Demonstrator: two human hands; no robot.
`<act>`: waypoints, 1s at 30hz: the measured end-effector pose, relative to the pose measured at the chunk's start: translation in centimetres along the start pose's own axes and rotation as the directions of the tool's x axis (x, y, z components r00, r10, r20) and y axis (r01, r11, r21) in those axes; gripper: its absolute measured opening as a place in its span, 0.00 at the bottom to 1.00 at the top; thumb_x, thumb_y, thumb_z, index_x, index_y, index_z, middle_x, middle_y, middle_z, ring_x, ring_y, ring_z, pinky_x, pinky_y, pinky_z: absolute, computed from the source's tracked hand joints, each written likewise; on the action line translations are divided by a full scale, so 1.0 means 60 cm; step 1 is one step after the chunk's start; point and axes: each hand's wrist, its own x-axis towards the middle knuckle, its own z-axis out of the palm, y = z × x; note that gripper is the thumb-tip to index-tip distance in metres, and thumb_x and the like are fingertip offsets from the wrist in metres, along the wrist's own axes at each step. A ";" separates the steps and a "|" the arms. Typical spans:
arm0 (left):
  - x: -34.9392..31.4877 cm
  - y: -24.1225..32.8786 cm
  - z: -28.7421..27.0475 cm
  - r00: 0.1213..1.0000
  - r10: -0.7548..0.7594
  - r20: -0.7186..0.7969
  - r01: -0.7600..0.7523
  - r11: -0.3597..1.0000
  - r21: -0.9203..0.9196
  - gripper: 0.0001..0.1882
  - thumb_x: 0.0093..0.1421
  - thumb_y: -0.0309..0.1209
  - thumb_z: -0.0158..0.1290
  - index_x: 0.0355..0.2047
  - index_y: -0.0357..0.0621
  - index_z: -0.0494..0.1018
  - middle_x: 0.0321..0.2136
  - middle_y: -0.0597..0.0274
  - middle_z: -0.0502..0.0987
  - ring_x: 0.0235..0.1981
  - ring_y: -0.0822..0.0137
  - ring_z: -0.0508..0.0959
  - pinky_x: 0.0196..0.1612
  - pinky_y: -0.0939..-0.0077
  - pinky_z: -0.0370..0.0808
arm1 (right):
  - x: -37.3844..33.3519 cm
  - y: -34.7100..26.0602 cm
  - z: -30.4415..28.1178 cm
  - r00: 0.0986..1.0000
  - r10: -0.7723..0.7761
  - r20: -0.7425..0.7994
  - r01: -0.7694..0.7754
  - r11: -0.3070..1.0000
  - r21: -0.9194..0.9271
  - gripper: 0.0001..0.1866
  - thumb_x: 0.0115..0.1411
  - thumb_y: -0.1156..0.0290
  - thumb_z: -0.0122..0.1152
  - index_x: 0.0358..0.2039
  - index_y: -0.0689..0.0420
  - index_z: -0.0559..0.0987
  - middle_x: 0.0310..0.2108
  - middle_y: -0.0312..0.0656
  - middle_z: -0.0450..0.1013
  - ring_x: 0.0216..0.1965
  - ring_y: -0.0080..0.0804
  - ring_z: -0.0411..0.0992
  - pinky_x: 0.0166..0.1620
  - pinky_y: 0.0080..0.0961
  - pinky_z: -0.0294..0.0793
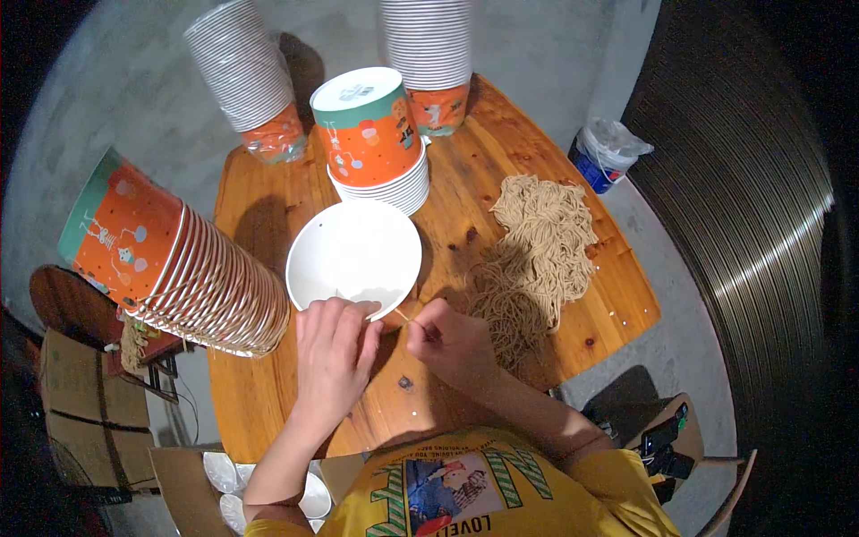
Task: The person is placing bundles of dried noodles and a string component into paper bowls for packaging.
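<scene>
Across the wooden table (501,148) from me to the wall, it is mostly paper tubs. The white-lined paper tub (353,246) being worked on sits near the table's middle, its mouth turned up toward the person in the yellow shirt (573,483); I see its smooth white inside and 1 small dark spot high on the far wall. The left hand (335,336) lies over its near rim, the 4 fingers close together and bent inward; whether the thumb presses on anything I cannot tell. The right hand (452,345), just outside the rim on the right, pinches a thin tan cord (408,313) between thumb and forefinger, the other fingers curled in. A loose heap of tan cords (541,251) lies on the table farther right.

To the left stands a nested stack of orange and green tubs (170,259), bases up, with tan cords showing along the many rims. Behind the worked tub is a shorter upside-down stack (367,134), its white base on top. At the far edge 2 tall stacks, 1 on the left (237,67) and 1 on the right (427,45), stand rims up, the left in clear plastic.

Below the table's near left corner, an open cardboard box (183,483) holds white round containers (313,497). On the floor at the far right, a blue and white pail (601,166) has a clear plastic bag (617,139) bunched in its mouth.
</scene>
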 end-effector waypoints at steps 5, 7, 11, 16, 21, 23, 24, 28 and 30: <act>0.000 0.000 0.001 1.000 0.000 0.001 0.000 1.000 -0.009 0.11 0.51 0.25 0.57 0.36 0.42 0.72 0.28 0.59 0.68 0.33 0.59 0.69 0.38 0.67 0.63 | 0.002 0.000 0.004 0.999 -0.022 -0.046 0.021 0.999 -0.031 0.10 0.50 0.76 0.61 0.27 0.55 0.68 0.17 0.38 0.67 0.16 0.28 0.70 0.22 0.24 0.71; 0.000 0.000 0.001 1.000 0.003 0.001 -0.003 1.000 -0.012 0.11 0.50 0.25 0.57 0.36 0.43 0.73 0.27 0.60 0.68 0.33 0.59 0.69 0.38 0.67 0.63 | 0.001 0.003 0.005 0.998 -0.037 -0.056 0.034 0.998 -0.053 0.09 0.50 0.76 0.61 0.27 0.55 0.68 0.17 0.38 0.67 0.16 0.28 0.70 0.22 0.24 0.71; 0.000 0.000 0.002 1.000 -0.001 0.010 0.001 1.000 -0.017 0.12 0.50 0.25 0.57 0.36 0.43 0.72 0.27 0.60 0.68 0.32 0.60 0.69 0.38 0.67 0.62 | 0.006 0.001 0.007 0.998 -0.029 -0.054 0.027 0.999 -0.036 0.09 0.50 0.76 0.61 0.27 0.54 0.68 0.17 0.38 0.68 0.16 0.28 0.71 0.22 0.25 0.71; 0.001 0.000 0.001 1.000 0.002 0.014 -0.002 1.000 -0.015 0.13 0.50 0.25 0.57 0.37 0.43 0.72 0.27 0.60 0.68 0.32 0.60 0.69 0.37 0.67 0.63 | 0.010 -0.001 0.007 0.997 -0.045 -0.056 0.043 0.999 -0.026 0.09 0.50 0.75 0.62 0.28 0.54 0.69 0.16 0.39 0.68 0.16 0.29 0.71 0.22 0.25 0.71; 0.010 0.003 -0.006 0.995 -0.048 0.093 0.058 0.993 -0.101 0.10 0.55 0.26 0.53 0.39 0.42 0.72 0.28 0.57 0.70 0.31 0.57 0.71 0.37 0.66 0.64 | 0.011 0.009 0.019 0.996 -0.023 -0.083 0.017 0.997 -0.072 0.09 0.50 0.75 0.62 0.28 0.54 0.70 0.17 0.39 0.69 0.17 0.30 0.72 0.22 0.25 0.71; 0.023 -0.001 -0.013 0.985 -0.094 0.147 0.119 0.977 -0.177 0.10 0.57 0.26 0.51 0.40 0.41 0.72 0.29 0.55 0.71 0.32 0.55 0.72 0.38 0.65 0.66 | 0.013 0.008 0.019 0.995 -0.029 -0.091 0.025 0.999 -0.049 0.08 0.50 0.74 0.62 0.27 0.55 0.70 0.17 0.40 0.70 0.17 0.30 0.72 0.22 0.25 0.71; 0.031 -0.006 -0.015 0.970 -0.134 0.205 0.184 0.951 -0.248 0.10 0.59 0.27 0.49 0.41 0.40 0.72 0.31 0.53 0.72 0.33 0.53 0.73 0.39 0.64 0.67 | 0.015 0.005 0.018 0.996 -0.016 -0.083 0.012 0.999 -0.047 0.08 0.50 0.74 0.62 0.27 0.54 0.70 0.17 0.40 0.70 0.17 0.30 0.72 0.22 0.25 0.71; 0.068 -0.038 -0.017 0.841 -0.086 0.534 0.341 0.851 -0.400 0.12 0.61 0.28 0.47 0.44 0.39 0.71 0.31 0.50 0.75 0.33 0.55 0.76 0.39 0.68 0.71 | 0.016 0.004 0.015 0.998 0.024 -0.065 -0.027 0.999 -0.044 0.08 0.50 0.73 0.62 0.26 0.54 0.71 0.16 0.41 0.70 0.17 0.30 0.73 0.22 0.26 0.71; 0.083 -0.053 -0.011 0.828 -0.050 0.558 0.329 0.850 -0.411 0.10 0.61 0.30 0.48 0.41 0.39 0.72 0.27 0.52 0.75 0.29 0.60 0.76 0.37 0.70 0.71 | 0.016 0.007 0.019 0.998 0.018 -0.062 -0.024 0.996 -0.087 0.07 0.50 0.73 0.62 0.27 0.54 0.71 0.15 0.41 0.69 0.17 0.30 0.73 0.23 0.26 0.71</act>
